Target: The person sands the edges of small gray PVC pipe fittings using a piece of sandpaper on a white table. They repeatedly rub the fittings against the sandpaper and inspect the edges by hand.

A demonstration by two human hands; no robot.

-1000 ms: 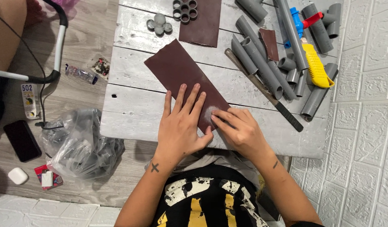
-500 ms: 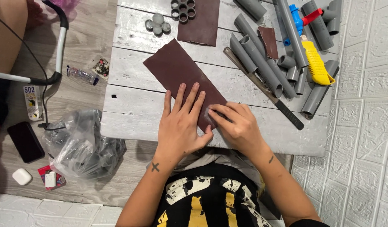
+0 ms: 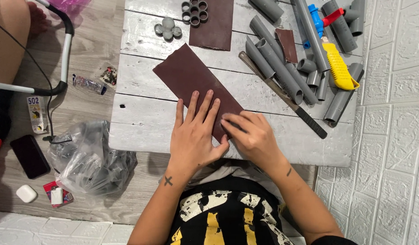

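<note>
Barely anything has shifted since a second ago, just my right hand (image 3: 252, 136) sliding a touch along the sheet, which fits a back-and-forth rub.

Biggest thing first: the whitewashed plank table (image 3: 173, 131), with me sat at its near edge. On it, lying diagonally, is the long brown sandpaper sheet (image 3: 191, 79), its near end under my hands. A second, darker sheet (image 3: 216, 31) sits at the far edge with a cluster of short grey rings (image 3: 194, 11) on top. Off to the right there's a pile of grey pipe lengths (image 3: 282, 68), a long dark file (image 3: 286, 97) running diagonally beside them, and a yellow-handled cutter (image 3: 339, 68).

My left hand (image 3: 193, 136) is spread flat, fingers splayed, pinning the sandpaper down; it grips nothing. The right hand is curled with fingertips pinched together, pressed onto the sheet's near right edge. Whatever small piece is under those fingers is hidden, so I can't tell what it is, or be sure anything is there.

My read: this is mid-sanding. Next stroke needs the left palm kept heavy so the sheet doesn't creep, and even pressure from the right.
</note>
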